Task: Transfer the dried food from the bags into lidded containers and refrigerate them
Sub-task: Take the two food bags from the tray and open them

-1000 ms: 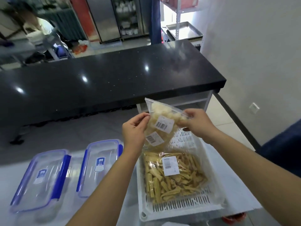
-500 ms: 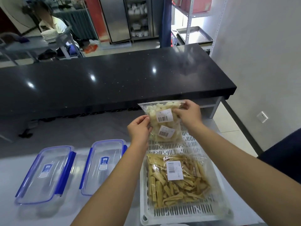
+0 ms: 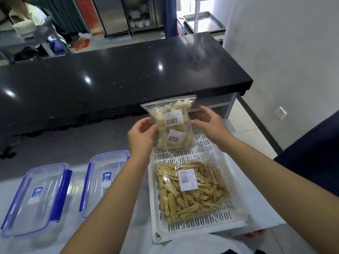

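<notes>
The left hand (image 3: 142, 135) pinches the left edge of a clear bag of pale dried chunks (image 3: 173, 125), thumb and fingers curled onto the plastic, while the right hand (image 3: 209, 123) sits at the bag's right edge with its fingers loosely spread; whether it grips the plastic cannot be told. The bag is held upright, sealed strip on top, above the far end of a white slotted tray (image 3: 194, 225), two barcode labels facing the camera. In the near half of the tray lies a second bag of yellow dried strips (image 3: 192, 197). Left of the tray, on the white bench (image 3: 77, 235), stand two clear lidded containers with blue clips, the nearer one (image 3: 104, 182) just beside the left forearm, the other (image 3: 36, 198) further left.
</notes>
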Tool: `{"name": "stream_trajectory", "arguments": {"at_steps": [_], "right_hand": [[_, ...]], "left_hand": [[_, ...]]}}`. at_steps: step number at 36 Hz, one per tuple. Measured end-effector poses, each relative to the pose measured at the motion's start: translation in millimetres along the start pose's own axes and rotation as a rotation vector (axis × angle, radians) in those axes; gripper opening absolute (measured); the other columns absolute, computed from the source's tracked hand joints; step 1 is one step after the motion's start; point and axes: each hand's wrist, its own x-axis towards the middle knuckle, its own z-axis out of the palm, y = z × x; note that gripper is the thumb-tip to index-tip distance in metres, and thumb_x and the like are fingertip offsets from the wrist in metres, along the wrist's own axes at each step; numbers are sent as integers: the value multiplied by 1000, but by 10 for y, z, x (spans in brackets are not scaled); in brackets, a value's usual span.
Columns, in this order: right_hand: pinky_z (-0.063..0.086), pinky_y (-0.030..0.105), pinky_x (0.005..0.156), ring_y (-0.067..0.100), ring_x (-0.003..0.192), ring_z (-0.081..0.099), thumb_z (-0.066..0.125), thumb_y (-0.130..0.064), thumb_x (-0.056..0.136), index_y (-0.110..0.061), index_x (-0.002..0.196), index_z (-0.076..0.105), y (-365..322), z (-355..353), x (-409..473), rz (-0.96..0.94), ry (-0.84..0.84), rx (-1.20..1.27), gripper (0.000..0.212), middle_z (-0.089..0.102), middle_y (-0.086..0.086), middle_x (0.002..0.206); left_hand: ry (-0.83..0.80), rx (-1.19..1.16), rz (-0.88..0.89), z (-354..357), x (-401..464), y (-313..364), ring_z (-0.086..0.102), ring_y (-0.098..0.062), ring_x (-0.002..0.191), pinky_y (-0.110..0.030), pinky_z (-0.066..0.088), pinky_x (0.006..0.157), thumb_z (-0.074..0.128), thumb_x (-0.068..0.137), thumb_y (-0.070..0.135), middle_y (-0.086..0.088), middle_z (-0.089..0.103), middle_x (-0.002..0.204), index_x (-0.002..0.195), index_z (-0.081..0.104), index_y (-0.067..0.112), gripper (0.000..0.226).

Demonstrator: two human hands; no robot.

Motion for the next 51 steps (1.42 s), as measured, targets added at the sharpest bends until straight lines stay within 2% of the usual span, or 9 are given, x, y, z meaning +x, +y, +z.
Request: {"name": "stream_trajectory", "arguments": {"at_steps": [4,8,15,26,35,38,42,48,51], "right_hand": [[43,35,98,14,127,48,71,-29,91,-27,145,47,144,-307,-400,23,40,-212,59,53,-4,141],[39,30,99,13,125,51,72,-32,89,-27,137,57,364,-563,-821,101,89,-354,51,57,-8,137],[36,31,108,12,134,44,72,-36,89,-31,139,52,628,-547,-1467,208,89,-519,54,49,-11,146],[30,18,97,1,122,42,62,-46,93,-33,141,49,808,-378,-1948,160,79,-555,52,44,-27,128],[29,18,100,-1,127,39,64,-40,93,-36,142,48,871,-453,-2072,227,99,-457,51,43,-29,128],[29,18,100,-3,124,39,66,-37,93,-36,139,52,841,-509,-2060,237,120,-408,48,46,-27,131],[36,25,108,0,128,46,71,-40,88,-39,134,56,747,-582,-1957,187,159,-341,48,55,-22,135],[37,18,96,-4,119,51,76,-43,83,-41,130,58,410,-605,-1699,110,40,-357,50,57,-25,127],[43,19,94,-5,109,56,76,-45,83,-43,110,66,250,-572,-1635,47,11,-441,29,63,-28,111]], "left_hand": [[-126,214,131,-157,-239,-20,69,-6,97,-20,55,79,71,91,11,6,73,104,113,71,19,23],[-458,469,131,-111,-427,-47,69,-7,101,-27,58,87,71,92,18,9,73,107,112,71,26,21],[-886,949,228,465,-584,-188,53,-13,129,-33,45,104,69,93,37,8,56,142,144,50,32,54],[-802,948,130,1134,-501,-412,63,-11,84,-29,61,69,72,91,20,-7,48,148,153,36,23,72],[-765,782,57,1021,-404,-350,48,-4,52,-12,38,44,74,89,10,-3,67,82,90,74,10,2],[-756,751,89,901,-438,-249,51,-5,54,-14,40,48,76,87,11,1,70,79,88,77,14,3],[-748,655,110,687,-494,-77,69,-25,73,-36,57,72,78,84,9,-3,76,81,86,79,15,6],[-817,522,125,388,-650,245,72,-16,75,-21,57,72,75,84,2,-12,76,81,90,79,6,8],[-786,454,131,268,-689,379,71,-18,75,-24,57,70,76,83,2,-13,76,81,89,79,8,9]]}}
